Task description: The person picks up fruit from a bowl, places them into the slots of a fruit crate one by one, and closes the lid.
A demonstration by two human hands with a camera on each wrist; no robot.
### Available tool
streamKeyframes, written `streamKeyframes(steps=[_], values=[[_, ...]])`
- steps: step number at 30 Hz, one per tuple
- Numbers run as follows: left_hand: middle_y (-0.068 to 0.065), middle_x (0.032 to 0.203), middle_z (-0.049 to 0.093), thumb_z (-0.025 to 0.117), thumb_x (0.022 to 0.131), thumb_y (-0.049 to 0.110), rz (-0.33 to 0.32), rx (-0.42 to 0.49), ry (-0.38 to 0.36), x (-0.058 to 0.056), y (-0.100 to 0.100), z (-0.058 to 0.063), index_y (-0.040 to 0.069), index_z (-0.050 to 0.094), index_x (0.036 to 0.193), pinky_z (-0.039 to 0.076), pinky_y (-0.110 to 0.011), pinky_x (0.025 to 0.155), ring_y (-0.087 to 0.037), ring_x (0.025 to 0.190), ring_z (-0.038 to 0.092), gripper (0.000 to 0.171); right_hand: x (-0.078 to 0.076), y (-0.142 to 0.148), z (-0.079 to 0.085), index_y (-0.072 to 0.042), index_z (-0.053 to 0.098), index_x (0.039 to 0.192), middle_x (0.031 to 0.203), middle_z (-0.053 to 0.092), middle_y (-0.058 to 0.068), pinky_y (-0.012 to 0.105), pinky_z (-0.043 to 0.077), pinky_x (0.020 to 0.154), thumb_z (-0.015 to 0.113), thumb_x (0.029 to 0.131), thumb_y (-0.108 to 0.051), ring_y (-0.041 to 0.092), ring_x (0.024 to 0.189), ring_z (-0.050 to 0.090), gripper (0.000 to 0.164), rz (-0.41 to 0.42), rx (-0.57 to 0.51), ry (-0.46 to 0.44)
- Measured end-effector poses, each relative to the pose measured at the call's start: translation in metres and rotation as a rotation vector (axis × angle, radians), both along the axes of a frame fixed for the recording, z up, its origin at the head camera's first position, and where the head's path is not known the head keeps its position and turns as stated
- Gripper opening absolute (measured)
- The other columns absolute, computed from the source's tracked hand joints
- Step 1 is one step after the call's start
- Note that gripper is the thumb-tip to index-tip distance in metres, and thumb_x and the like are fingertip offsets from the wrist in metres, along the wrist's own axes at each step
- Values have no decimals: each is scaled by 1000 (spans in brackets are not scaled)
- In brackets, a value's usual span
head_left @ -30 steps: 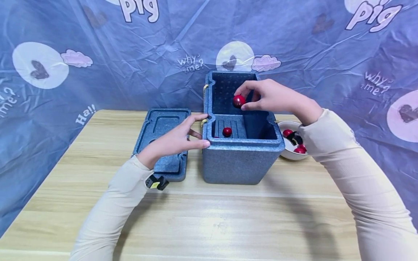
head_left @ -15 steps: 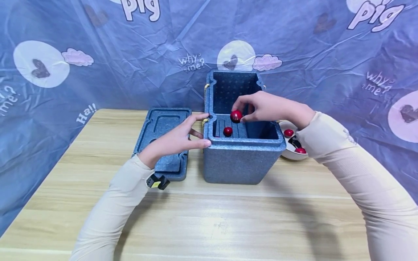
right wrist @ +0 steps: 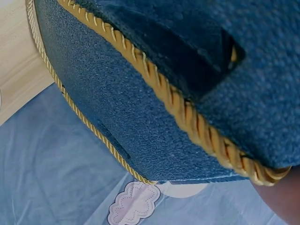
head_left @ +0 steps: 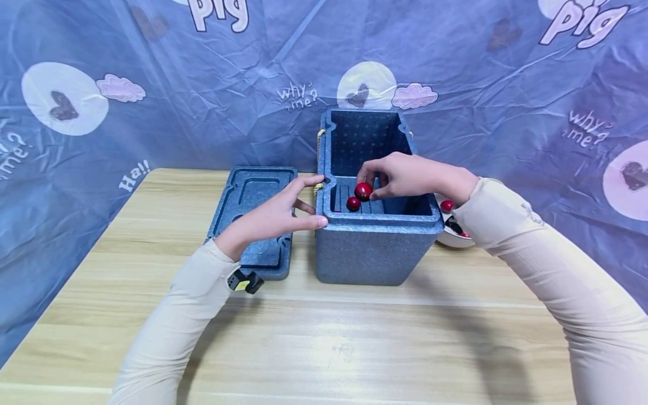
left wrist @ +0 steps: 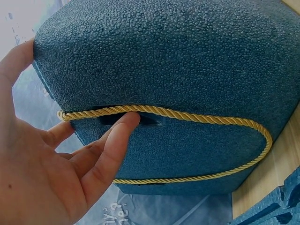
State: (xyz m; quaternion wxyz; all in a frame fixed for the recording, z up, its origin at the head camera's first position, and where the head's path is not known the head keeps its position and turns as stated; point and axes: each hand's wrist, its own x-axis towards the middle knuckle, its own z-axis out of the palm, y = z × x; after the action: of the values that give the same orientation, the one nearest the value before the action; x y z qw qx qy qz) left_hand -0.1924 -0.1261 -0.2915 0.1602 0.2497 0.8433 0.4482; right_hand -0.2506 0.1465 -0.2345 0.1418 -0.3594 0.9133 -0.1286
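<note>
A grey-blue foam box (head_left: 369, 256) stands uncovered on the table. Between its thumb and fingers, my right hand (head_left: 405, 175) pinches a glossy red ball (head_left: 363, 191) inside the box opening. Just below and left of it, a second red ball (head_left: 352, 203) lies on the box floor; a sliver of red shows by the left inner wall. My left hand (head_left: 275, 214) touches the box's left rim with spread fingers and thumb. In the left wrist view, a fingertip of that hand (left wrist: 42, 159) meets the yellow rope (left wrist: 201, 118). The right wrist view hides the held ball behind the box wall.
The box lid (head_left: 260, 261) lies on the wooden table (head_left: 324, 343), left of the box. Right of the box, a white bowl (head_left: 453, 241) with red balls is partly covered by the right sleeve. A printed blue cloth (head_left: 202, 101) hangs behind.
My right hand has lowered the red ball from above the box down into it, close to the ball inside. The left hand keeps its place on the rim.
</note>
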Motion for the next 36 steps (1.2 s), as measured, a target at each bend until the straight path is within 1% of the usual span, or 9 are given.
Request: streamKeyframes(steps=[6, 9, 17, 20, 23, 25, 29, 33, 36], values=[[-4, 158, 16, 67, 87, 45, -2, 8, -4, 0, 0, -1, 35, 20, 151, 52, -38, 84, -22, 120, 58, 80, -1, -1, -1, -18, 62, 120, 103, 66, 2, 30, 46, 66, 67, 89, -13, 15, 76, 59, 31, 3, 61, 8], [-3, 158, 16, 67, 88, 43, -2, 7, -5, 0, 0, -1, 35, 20, 151, 52, -39, 84, -22, 120, 58, 79, 0, -1, -2, -17, 62, 121, 103, 65, 1, 31, 47, 68, 68, 89, -13, 15, 76, 59, 32, -3, 52, 3], [-4, 158, 16, 67, 89, 37, -2, 7, 3, 0, 1, -1, 35, 20, 151, 52, -38, 84, -21, 119, 58, 78, 1, 1, 1, -15, 65, 116, 100, 66, 2, 32, 48, 71, 68, 89, -12, 14, 78, 59, 27, 2, 0, 2], [-4, 158, 16, 67, 89, 36, -6, 8, 9, 0, 0, -1, 34, 21, 151, 52, -38, 84, -21, 119, 58, 78, 1, 4, 6, -15, 66, 113, 98, 67, 2, 32, 48, 73, 67, 89, -12, 14, 82, 61, 24, 10, -37, 33], [-4, 159, 15, 67, 89, 37, -10, 10, 12, 0, 0, -1, 33, 20, 152, 52, -38, 84, -21, 119, 58, 78, 3, 9, 16, -15, 67, 110, 95, 69, 2, 31, 47, 73, 67, 89, -14, 14, 84, 61, 21, -3, -70, 97], [-3, 159, 14, 67, 89, 37, -11, 11, 12, 0, 0, -1, 33, 20, 152, 52, -38, 85, -21, 118, 59, 79, 4, 15, 24, -14, 67, 109, 96, 69, 2, 29, 46, 71, 67, 90, -15, 13, 83, 61, 19, -20, -89, 143], [-2, 159, 14, 67, 89, 38, -12, 12, 10, 0, -1, -1, 33, 19, 152, 51, -38, 85, -20, 118, 59, 79, 7, 32, 38, -16, 68, 110, 99, 69, 1, 23, 47, 70, 66, 92, -19, 7, 81, 60, 19, -99, -115, 218], [-2, 159, 14, 67, 89, 37, -14, 16, 10, 0, 0, -1, 32, 19, 152, 51, -39, 87, -20, 118, 59, 79, 7, 55, 45, -15, 66, 114, 105, 68, 2, 17, 45, 70, 64, 93, -23, -1, 78, 58, 22, -189, -159, 248], [-2, 159, 14, 67, 90, 37, -14, 18, 8, 0, 0, -1, 32, 19, 152, 51, -39, 87, -20, 118, 59, 79, 4, 72, 44, -14, 65, 115, 101, 67, -5, 17, 43, 65, 65, 93, -25, 0, 73, 55, 25, -247, -198, 248]])
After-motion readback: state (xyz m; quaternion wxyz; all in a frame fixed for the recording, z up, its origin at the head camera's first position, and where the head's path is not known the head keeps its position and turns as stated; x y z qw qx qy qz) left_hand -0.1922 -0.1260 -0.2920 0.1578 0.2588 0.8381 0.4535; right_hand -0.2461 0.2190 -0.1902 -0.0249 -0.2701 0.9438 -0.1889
